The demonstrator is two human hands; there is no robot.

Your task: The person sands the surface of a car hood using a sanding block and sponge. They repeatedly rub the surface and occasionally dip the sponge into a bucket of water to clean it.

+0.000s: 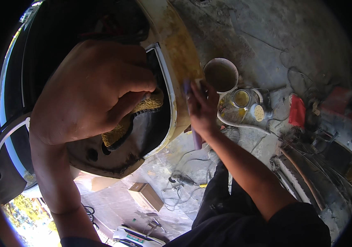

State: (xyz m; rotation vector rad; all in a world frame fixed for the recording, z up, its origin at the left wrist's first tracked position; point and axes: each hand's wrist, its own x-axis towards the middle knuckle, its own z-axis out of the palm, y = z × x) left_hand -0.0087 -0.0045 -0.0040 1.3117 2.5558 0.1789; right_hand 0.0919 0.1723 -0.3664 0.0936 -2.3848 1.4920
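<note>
My left hand point(93, 90) is large in the foreground, its thumb and fingers pinched on a yellow, rough-textured cloth with dark edging point(118, 133). The cloth lies over the dark opening of a car body panel. My right hand point(204, 109) is closed around a long purple block point(196, 139), held against the panel's outer side. That panel point(179, 49) is cream-coloured with brownish-yellow patches. A pale strip point(167, 82) borders the opening. The right fingertips are partly blurred, and the left hand hides part of the cloth.
On the stained concrete floor stand a bucket of murky liquid point(221, 75), an open tin point(240, 99) and a smaller container point(257, 112). A red object point(296, 110) lies further right, among cables and clutter. A cardboard box point(146, 196) sits below the panel.
</note>
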